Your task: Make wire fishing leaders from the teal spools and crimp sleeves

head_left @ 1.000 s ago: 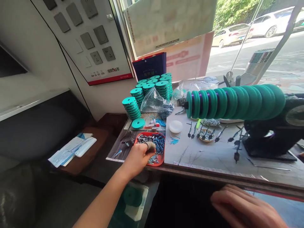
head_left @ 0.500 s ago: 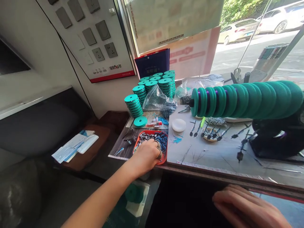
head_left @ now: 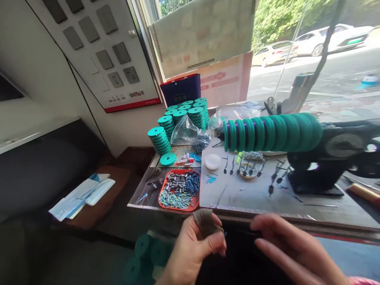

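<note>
My left hand (head_left: 197, 247) is held low in front of the table edge, its thumb and fingers closed. A thin blue piece (head_left: 225, 234) shows at its fingertips, mostly hidden. Brown-grey tape (head_left: 206, 222) wraps one of its fingers. My right hand (head_left: 292, 247) is opposite, thumb and index finger curled towards each other around something dark that blends into the black clothing. Just beyond the left hand sits a red tray (head_left: 198, 198) of grey cylinders (head_left: 175, 183), dark blue pieces (head_left: 192, 183) and small yellow-blue pieces (head_left: 175, 200).
A black stand (head_left: 308, 174) carries a row of green discs (head_left: 267, 132) over the table's right side. Stacked green spools (head_left: 159, 140) and a clear bag (head_left: 184, 132) stand at the back. A white round pad (head_left: 212, 162) and several dark wired parts (head_left: 225, 165) lie on grey paper (head_left: 237, 198).
My left hand has left the red tray and come back towards me, near the right hand, with a thin blue piece. The right hand has risen slightly. The view has turned right.
</note>
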`<state>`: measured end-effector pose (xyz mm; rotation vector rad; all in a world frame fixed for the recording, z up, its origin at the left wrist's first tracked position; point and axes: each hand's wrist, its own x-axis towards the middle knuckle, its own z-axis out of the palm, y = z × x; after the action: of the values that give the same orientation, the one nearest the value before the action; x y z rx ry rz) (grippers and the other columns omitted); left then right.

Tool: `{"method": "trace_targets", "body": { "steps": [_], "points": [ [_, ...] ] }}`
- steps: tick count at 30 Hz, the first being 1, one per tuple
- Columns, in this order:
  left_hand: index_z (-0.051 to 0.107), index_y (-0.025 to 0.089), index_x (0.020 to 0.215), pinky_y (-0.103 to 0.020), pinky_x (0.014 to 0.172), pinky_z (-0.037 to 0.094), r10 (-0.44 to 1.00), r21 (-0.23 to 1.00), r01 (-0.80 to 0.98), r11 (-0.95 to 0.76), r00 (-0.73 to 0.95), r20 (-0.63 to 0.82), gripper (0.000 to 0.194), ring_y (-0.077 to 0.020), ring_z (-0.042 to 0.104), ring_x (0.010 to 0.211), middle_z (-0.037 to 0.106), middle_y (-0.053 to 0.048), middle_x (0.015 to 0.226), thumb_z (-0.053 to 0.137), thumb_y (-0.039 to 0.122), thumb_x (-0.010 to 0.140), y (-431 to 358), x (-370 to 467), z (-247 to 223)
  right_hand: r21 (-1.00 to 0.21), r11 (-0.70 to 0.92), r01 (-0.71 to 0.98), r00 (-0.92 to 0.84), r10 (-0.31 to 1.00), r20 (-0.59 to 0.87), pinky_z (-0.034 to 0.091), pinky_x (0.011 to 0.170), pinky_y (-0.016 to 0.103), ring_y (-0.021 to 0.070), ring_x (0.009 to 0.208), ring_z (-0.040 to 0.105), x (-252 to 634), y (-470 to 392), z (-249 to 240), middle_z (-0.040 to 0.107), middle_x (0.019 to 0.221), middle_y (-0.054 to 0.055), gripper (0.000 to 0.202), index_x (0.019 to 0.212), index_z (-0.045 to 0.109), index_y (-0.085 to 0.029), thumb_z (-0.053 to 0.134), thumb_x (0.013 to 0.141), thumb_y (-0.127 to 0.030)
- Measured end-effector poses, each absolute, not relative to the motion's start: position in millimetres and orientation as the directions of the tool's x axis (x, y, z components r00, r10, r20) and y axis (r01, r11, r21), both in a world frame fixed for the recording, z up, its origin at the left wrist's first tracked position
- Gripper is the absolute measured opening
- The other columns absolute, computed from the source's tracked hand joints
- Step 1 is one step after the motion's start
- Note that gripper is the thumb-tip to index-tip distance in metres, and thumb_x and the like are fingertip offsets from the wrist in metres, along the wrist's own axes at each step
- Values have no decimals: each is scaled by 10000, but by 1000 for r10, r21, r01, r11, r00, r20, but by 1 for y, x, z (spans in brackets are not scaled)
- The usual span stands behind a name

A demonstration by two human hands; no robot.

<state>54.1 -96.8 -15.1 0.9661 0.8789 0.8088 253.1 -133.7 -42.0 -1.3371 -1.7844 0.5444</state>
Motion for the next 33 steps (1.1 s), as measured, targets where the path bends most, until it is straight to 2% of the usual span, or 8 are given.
{"method": "trace_targets", "body": {
  "steps": [4, 7, 15, 20, 22, 26, 29, 33],
  "points": [
    [476, 153, 1018, -170, 505, 294, 864, 862, -307, 404, 438, -249, 554, -55, 469, 488, 550, 26, 537, 763, 371, 597, -113, 79, -29, -910, 158, 384, -226, 971, 73, 441, 646, 115, 67, 764, 530, 248, -128, -29, 562, 861, 69, 383, 917, 582, -94, 461, 801, -438],
    [474, 148, 1041, -170, 495, 269, 871, 857, -323, 400, 424, -247, 589, -49, 452, 476, 550, 26, 531, 770, 374, 584, -114, 85, -31, -940, 90, 328, -278, 961, -5, 399, 618, 117, 59, 713, 494, 248, -127, -21, 548, 792, 64, 389, 871, 601, -82, 483, 778, -441],
    [426, 163, 1048, -170, 498, 275, 834, 851, -340, 400, 521, -184, 512, -51, 446, 492, 533, 40, 539, 726, 308, 660, -112, 85, -36, -951, 52, 304, -297, 954, -42, 346, 581, 112, 36, 643, 445, 248, -129, -20, 520, 717, 48, 386, 763, 550, -65, 447, 806, -435],
    [461, 150, 1036, -182, 541, 312, 907, 899, -298, 321, 371, -201, 491, -63, 460, 515, 542, 31, 554, 720, 302, 647, -118, 86, -29, -943, 16, 332, -232, 971, -65, 324, 576, 116, 31, 641, 385, 256, -129, -21, 475, 705, 38, 457, 778, 528, -63, 416, 810, -505],
    [489, 159, 1021, -187, 590, 341, 941, 927, -267, 264, 284, -186, 460, -71, 485, 580, 566, 18, 623, 714, 283, 639, -121, 87, -27, -943, 6, 332, -212, 975, -69, 310, 566, 115, 28, 635, 360, 258, -129, -21, 458, 696, 35, 477, 777, 527, -62, 417, 806, -526],
    [494, 184, 1036, -219, 672, 376, 974, 983, -100, 155, 182, -135, 474, -113, 518, 706, 597, -12, 774, 692, 209, 606, -125, 90, -25, -951, -19, 308, -225, 970, -92, 283, 545, 112, 23, 622, 332, 256, -128, -21, 440, 680, 30, 478, 770, 524, -60, 432, 795, -528],
    [472, 179, 1058, -244, 663, 391, 985, 993, 62, 102, 137, -109, 469, -128, 514, 653, 589, -6, 704, 658, 202, 628, -124, 94, -24, -957, -21, 291, -237, 967, -93, 282, 543, 106, 21, 618, 334, 253, -127, -21, 450, 681, 30, 459, 764, 521, -60, 441, 789, -511],
    [480, 160, 1016, -229, 591, 380, 983, 991, 71, 112, 137, -121, 408, -111, 472, 584, 551, 13, 633, 640, 232, 647, -123, 97, -21, -958, -14, 287, -248, 965, -88, 299, 568, 105, 23, 637, 359, 252, -127, -20, 469, 710, 34, 442, 771, 517, -61, 441, 790, -496]
  ]
}}
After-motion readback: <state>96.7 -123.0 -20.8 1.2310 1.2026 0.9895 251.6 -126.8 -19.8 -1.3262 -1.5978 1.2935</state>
